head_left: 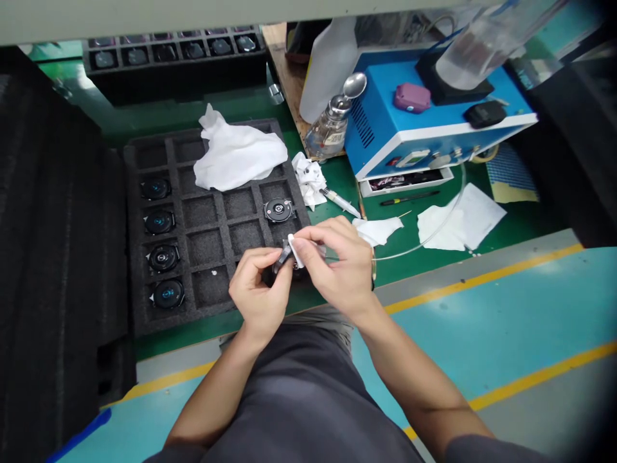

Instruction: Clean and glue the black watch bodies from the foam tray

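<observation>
My left hand [260,286] is closed around a black watch case [283,258], tilted up on its edge between thumb and fingers. My right hand [340,260] pinches a small white piece [295,251], perhaps a folded wipe, against the watch's side. A thin clear tube [409,254] runs from the blue machine into my right hand; what it ends in is hidden by the fingers. Below both hands lies a black foam tray [207,215] with square pockets. Several round watches [162,258] fill its left column, and another watch [279,210] sits face down near my right fingers.
White cloth [241,154] covers the tray's far pockets. Right of it are crumpled paper [309,177], a syringe [341,203], a spoon-topped glass bottle [332,125] and a blue machine [385,122]. Paper sheets [457,218] and a pen [409,198] lie before it. Another watch tray [173,71] stands behind.
</observation>
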Motion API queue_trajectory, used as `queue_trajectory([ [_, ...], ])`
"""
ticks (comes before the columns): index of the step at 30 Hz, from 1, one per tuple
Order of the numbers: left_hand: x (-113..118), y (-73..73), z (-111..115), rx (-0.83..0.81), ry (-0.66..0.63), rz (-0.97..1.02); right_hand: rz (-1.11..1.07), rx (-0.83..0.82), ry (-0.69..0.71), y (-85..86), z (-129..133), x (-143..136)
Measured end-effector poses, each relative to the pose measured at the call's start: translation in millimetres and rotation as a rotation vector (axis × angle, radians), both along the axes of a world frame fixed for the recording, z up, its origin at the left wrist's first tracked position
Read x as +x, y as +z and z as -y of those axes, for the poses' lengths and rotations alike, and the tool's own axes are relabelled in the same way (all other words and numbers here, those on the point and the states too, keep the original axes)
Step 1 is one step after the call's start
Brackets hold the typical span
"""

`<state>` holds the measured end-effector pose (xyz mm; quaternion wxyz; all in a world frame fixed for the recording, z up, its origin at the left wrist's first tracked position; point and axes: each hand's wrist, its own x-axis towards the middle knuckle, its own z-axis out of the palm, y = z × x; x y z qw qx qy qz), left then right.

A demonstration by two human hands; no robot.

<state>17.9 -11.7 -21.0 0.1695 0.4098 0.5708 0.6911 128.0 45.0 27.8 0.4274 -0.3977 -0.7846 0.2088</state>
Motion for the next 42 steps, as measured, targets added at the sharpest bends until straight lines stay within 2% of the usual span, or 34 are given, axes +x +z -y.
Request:
queue_trajectory([
  [2, -1.0, 0.4, 0.2, -0.004, -0.005, -0.014, 0.012, 0.016, 0.026, -3.4, 3.0, -2.5],
  [5, -1.8, 1.3, 0.1, -0.011, -0.013, -0.034, 0.057, 0.122, 0.094, -8.0, 2.5, -1.9],
  [9, -1.8, 1.8, 0.2, -0.014, -0.001, -0.055, 0.064, 0.144, 0.009, -9.0, 0.5, 0.3],
  [13, -2.5, 2.7, 0.5, -0.044, -0.012, -0.070, 0.074, 0.161, 0.129, -11.1, 1.7, -0.4],
  [15, -2.5, 3.1, 0.6, -0.057, -0.023, -0.034, 0.054, 0.157, 0.100, -15.1, -3.6, 0.6],
  [19, -1.2, 3.9, 0.9, -0.045, -0.023, 0.004, 0.006, 0.047, -0.010, -21.5, -19.5, 6.1],
  [24, -0.7, 3.3, 0.4, -0.027, -0.033, 0.002, -0.078, -0.023, 0.003, -10.0, -10.7, 6.1],
  [27, -0.6, 3.0, 0.2, 0.008, -0.028, 0.031, 0.002, 0.066, 0.056, -6.8, -6.0, 4.2],
  [30, 0.7, 4.4, 0.1, 0.045, -0.025, 0.079, 0.101, 0.121, -0.008, -12.7, -15.1, 8.2],
  [35, 0.2, 6.1, 0.7, 0.043, -0.044, 0.131, -0.027, -0.008, -0.044, -11.8, -28.4, 19.7],
  [39, -3.8, 5.3, 1.5, -0.057, -0.063, 0.010, -0.140, -0.092, -0.020, -0.1, -18.1, 17.4],
  [42, -3.7, 4.8, 0.6, -0.061, -0.084, 0.001, -0.107, -0.086, 0.024, 1.7, -4.9, 7.4],
])
